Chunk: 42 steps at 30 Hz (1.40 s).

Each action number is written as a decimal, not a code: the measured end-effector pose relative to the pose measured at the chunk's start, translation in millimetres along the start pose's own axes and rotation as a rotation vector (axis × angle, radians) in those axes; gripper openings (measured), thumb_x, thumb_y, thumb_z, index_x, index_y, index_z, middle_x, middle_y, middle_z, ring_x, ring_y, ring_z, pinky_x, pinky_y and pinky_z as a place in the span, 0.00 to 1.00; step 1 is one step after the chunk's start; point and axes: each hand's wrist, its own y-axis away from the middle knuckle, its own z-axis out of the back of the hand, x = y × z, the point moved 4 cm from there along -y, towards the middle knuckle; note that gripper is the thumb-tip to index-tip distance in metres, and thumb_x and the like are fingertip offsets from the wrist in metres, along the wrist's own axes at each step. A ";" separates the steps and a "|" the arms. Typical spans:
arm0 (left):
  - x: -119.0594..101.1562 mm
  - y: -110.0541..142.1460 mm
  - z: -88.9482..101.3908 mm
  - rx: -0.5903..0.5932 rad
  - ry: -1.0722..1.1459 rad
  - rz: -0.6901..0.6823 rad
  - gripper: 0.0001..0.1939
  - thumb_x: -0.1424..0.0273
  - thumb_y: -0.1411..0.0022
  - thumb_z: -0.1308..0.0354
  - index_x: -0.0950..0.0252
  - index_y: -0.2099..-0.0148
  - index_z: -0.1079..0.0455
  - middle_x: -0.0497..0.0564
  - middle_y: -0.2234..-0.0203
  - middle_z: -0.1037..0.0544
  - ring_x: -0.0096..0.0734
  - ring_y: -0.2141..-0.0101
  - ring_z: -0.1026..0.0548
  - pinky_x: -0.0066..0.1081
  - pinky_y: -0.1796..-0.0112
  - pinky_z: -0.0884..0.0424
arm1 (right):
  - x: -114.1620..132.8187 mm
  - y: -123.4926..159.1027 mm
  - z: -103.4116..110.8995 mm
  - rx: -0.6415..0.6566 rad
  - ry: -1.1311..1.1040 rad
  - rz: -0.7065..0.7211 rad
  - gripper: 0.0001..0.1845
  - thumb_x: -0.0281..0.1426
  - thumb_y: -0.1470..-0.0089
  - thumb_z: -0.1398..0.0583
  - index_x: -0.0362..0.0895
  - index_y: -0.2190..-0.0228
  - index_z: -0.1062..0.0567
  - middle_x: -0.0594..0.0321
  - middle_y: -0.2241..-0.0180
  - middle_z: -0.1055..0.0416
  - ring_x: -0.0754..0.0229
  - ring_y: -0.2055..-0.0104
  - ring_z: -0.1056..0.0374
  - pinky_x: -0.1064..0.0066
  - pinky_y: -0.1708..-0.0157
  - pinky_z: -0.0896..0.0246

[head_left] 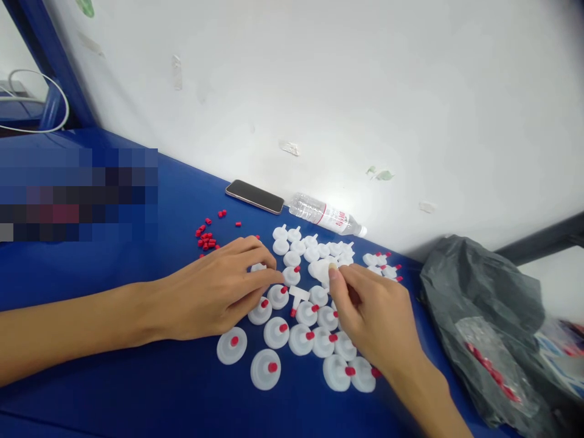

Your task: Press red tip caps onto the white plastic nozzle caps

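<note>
the right hand pinches a white disc over the blue worktop, best gripped lightly, while the left hand curls loosely, any hold hidden, near red-tipped discs.

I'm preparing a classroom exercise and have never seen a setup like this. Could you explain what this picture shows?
There is no machine here: these are a person's bare left hand and right hand, seen from a camera worn on the head, looking forward and down. On the blue table lie white disc-shaped pieces, many red-capped, plus loose red caps, a phone and a clear bottle. A dark bag sits at the right. The right hand seems to pinch a white piece in its fingers. The left hand is over other pieces; whether it holds one is hidden.
</note>
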 end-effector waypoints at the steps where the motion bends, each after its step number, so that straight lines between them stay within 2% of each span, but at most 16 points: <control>1: 0.0 0.1 0.1 0.008 0.002 0.001 0.17 0.80 0.25 0.49 0.65 0.42 0.23 0.57 0.54 0.18 0.42 0.51 0.25 0.39 0.51 0.24 | -1.4 -0.5 -1.2 0.008 -0.002 -0.003 0.29 0.35 0.25 0.46 0.46 0.80 0.40 0.72 0.83 0.44 0.69 0.83 0.50 0.70 0.80 0.57; 6: -0.1 2.6 -2.5 0.038 0.003 -0.017 0.21 0.84 0.29 0.50 0.64 0.43 0.24 0.57 0.53 0.19 0.40 0.51 0.24 0.40 0.48 0.24 | -8.3 0.2 -11.0 0.094 -0.017 -0.018 0.30 0.39 0.23 0.47 0.46 0.80 0.38 0.70 0.83 0.40 0.68 0.82 0.47 0.70 0.79 0.56; 9: 3.6 4.0 -3.4 -0.020 -0.035 -0.012 0.21 0.84 0.30 0.51 0.63 0.45 0.23 0.57 0.52 0.18 0.42 0.51 0.24 0.41 0.49 0.24 | -11.5 1.8 -16.6 0.127 -0.021 -0.043 0.31 0.43 0.23 0.47 0.46 0.79 0.36 0.70 0.82 0.37 0.68 0.82 0.45 0.70 0.79 0.56; 14: 17.1 -0.9 8.2 -0.120 -0.391 0.077 0.16 0.81 0.29 0.51 0.68 0.51 0.21 0.60 0.56 0.18 0.49 0.55 0.24 0.47 0.57 0.27 | -13.3 0.8 -14.4 0.092 -0.002 -0.083 0.32 0.46 0.23 0.47 0.46 0.79 0.36 0.69 0.82 0.37 0.67 0.82 0.44 0.70 0.78 0.56; 17: 26.4 -3.5 17.2 -0.069 -0.614 0.157 0.16 0.78 0.29 0.50 0.68 0.53 0.19 0.62 0.59 0.18 0.52 0.60 0.25 0.47 0.64 0.30 | -18.8 -1.6 -5.7 0.032 0.048 -0.124 0.31 0.46 0.24 0.46 0.46 0.78 0.34 0.69 0.82 0.36 0.66 0.82 0.44 0.69 0.78 0.55; 20: 37.1 -0.3 20.1 0.035 -0.798 0.248 0.17 0.77 0.31 0.50 0.68 0.53 0.18 0.65 0.61 0.19 0.55 0.63 0.26 0.47 0.67 0.33 | -28.9 -3.2 2.0 -0.021 0.093 -0.172 0.26 0.44 0.25 0.44 0.46 0.75 0.28 0.69 0.81 0.33 0.64 0.81 0.39 0.69 0.76 0.52; 24: 49.5 6.9 13.4 0.125 -0.812 0.277 0.19 0.77 0.31 0.51 0.69 0.53 0.18 0.67 0.62 0.19 0.56 0.65 0.26 0.47 0.68 0.32 | -38.5 -3.3 3.0 -0.068 0.101 -0.192 0.19 0.42 0.26 0.42 0.47 0.67 0.21 0.67 0.75 0.25 0.61 0.78 0.32 0.67 0.74 0.46; 27: 57.5 9.7 7.5 0.110 -0.738 0.288 0.19 0.78 0.30 0.52 0.70 0.51 0.18 0.68 0.57 0.18 0.58 0.60 0.24 0.48 0.65 0.29 | -36.9 -3.1 -1.5 -0.081 0.069 -0.128 0.14 0.40 0.26 0.41 0.46 0.61 0.19 0.62 0.65 0.18 0.55 0.67 0.24 0.65 0.68 0.37; 29: 63.5 10.6 4.2 0.105 -0.707 0.304 0.20 0.79 0.30 0.52 0.70 0.50 0.19 0.68 0.53 0.17 0.58 0.55 0.22 0.49 0.62 0.27 | -32.0 -2.7 -6.2 -0.037 0.013 -0.044 0.15 0.40 0.25 0.43 0.46 0.54 0.18 0.58 0.55 0.17 0.50 0.53 0.22 0.61 0.57 0.30; 31: 70.2 11.2 1.2 0.125 -0.668 0.324 0.21 0.81 0.31 0.54 0.70 0.49 0.19 0.68 0.49 0.17 0.59 0.50 0.22 0.50 0.58 0.25 | -26.3 -1.2 -11.3 0.050 -0.047 0.034 0.19 0.41 0.23 0.46 0.47 0.44 0.20 0.55 0.44 0.20 0.46 0.39 0.27 0.52 0.41 0.31; 33: 76.4 11.5 -1.3 0.161 -0.617 0.337 0.23 0.82 0.32 0.55 0.70 0.49 0.19 0.68 0.48 0.16 0.59 0.46 0.22 0.50 0.56 0.25 | -21.7 1.5 -16.2 0.155 -0.079 0.074 0.22 0.41 0.21 0.49 0.50 0.35 0.26 0.57 0.34 0.27 0.46 0.29 0.36 0.43 0.32 0.39; 37: 84.6 11.6 -3.6 0.212 -0.566 0.344 0.23 0.83 0.33 0.55 0.69 0.52 0.19 0.64 0.50 0.14 0.58 0.48 0.20 0.48 0.56 0.25 | -15.8 5.1 -22.7 0.307 -0.096 0.089 0.26 0.43 0.20 0.53 0.55 0.29 0.34 0.61 0.26 0.38 0.47 0.22 0.47 0.38 0.28 0.43; 42: 89.5 12.3 -4.4 0.213 -0.542 0.345 0.20 0.81 0.32 0.52 0.65 0.52 0.19 0.61 0.51 0.14 0.52 0.49 0.19 0.44 0.54 0.27 | -13.9 0.0 -26.6 0.356 -0.123 0.051 0.28 0.44 0.20 0.55 0.54 0.30 0.31 0.60 0.26 0.39 0.46 0.21 0.49 0.35 0.26 0.47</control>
